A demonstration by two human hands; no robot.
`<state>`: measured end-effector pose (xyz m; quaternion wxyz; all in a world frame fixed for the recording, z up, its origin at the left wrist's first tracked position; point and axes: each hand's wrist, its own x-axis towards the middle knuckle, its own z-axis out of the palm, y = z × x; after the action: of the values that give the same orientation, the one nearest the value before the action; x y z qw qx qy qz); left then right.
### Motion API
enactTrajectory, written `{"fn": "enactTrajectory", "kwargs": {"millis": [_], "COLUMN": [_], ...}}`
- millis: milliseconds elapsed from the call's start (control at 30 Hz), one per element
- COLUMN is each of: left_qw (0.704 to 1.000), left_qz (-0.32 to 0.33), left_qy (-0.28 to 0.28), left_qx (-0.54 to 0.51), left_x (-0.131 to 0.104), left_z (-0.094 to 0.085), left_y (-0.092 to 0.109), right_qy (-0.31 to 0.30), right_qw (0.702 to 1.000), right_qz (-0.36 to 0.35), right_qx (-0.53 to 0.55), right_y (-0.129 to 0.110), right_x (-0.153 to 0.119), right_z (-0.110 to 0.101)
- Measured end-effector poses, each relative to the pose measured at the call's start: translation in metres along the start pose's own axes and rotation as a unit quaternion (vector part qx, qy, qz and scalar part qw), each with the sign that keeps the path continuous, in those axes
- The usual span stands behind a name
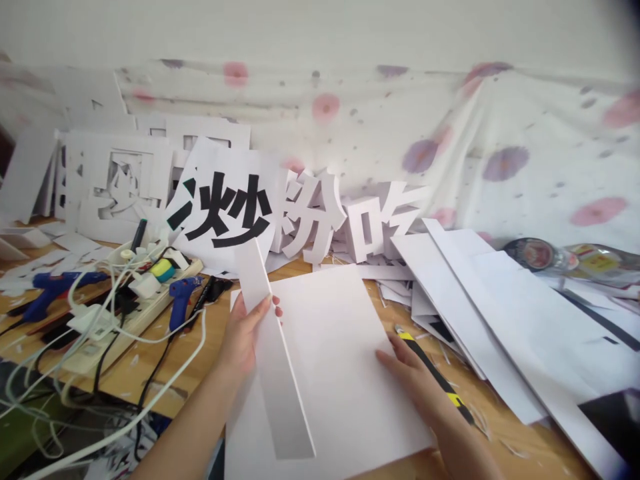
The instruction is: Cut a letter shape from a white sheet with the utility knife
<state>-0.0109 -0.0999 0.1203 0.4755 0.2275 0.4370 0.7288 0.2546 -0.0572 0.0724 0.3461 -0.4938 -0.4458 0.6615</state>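
Observation:
My left hand (247, 333) grips a long, narrow white foam board strip (280, 380), thumb on its face and fingertips round its right edge. The strip leans upright over a larger white foam board sheet (340, 333) lying on the table. At that sheet's right edge is my right hand (407, 367), its thumb and fingers apart. Right beside its fingers lies a yellow and black utility knife (433, 367), partly behind the hand; whether they touch I cannot tell.
Standing white cut-out characters (313, 217) and a paper with black characters (233, 207) line the back. Blue glue guns (183, 300), a power strip (133, 323) and tangled cables fill the left. Stacked white sheets (480, 313) and a plastic bottle (595, 260) are right.

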Motion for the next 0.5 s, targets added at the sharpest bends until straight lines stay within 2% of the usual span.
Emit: {"fn": "enactTrajectory", "kwargs": {"millis": [67,167,233,300,333,367,400,500], "left_qw": [1.0,0.997,0.996,0.995,0.994,0.993,0.993,0.992], "left_qz": [-0.026,-0.061,-0.075,-0.092,-0.099,-0.105,-0.11,-0.106], "left_qy": [0.014,0.028,0.031,0.032,0.029,0.024,0.018,0.002], "left_qx": [0.007,0.024,0.028,0.029,0.032,0.036,0.043,0.065], "left_x": [0.002,0.003,0.003,0.002,0.001,0.0,-0.002,-0.008], "left_z": [0.003,0.006,0.008,0.01,0.012,0.014,0.017,0.03], "left_y": [-0.006,-0.013,-0.016,-0.019,-0.021,-0.023,-0.026,-0.034], "right_qy": [-0.027,-0.008,0.06,0.153,0.178,0.17,0.128,-0.113], "right_qw": [1.0,1.0,0.995,0.969,0.953,0.944,0.945,0.956], "right_qz": [0.003,-0.004,-0.05,-0.142,-0.185,-0.216,-0.232,-0.192], "right_qx": [0.006,-0.015,-0.067,-0.133,-0.162,-0.182,-0.192,-0.189], "right_y": [0.004,0.011,0.016,0.017,0.016,0.014,0.011,0.003], "right_x": [0.003,0.014,0.021,0.025,0.024,0.021,0.016,-0.004], "right_z": [0.002,0.0,-0.003,-0.006,-0.005,-0.002,0.002,0.024]}}
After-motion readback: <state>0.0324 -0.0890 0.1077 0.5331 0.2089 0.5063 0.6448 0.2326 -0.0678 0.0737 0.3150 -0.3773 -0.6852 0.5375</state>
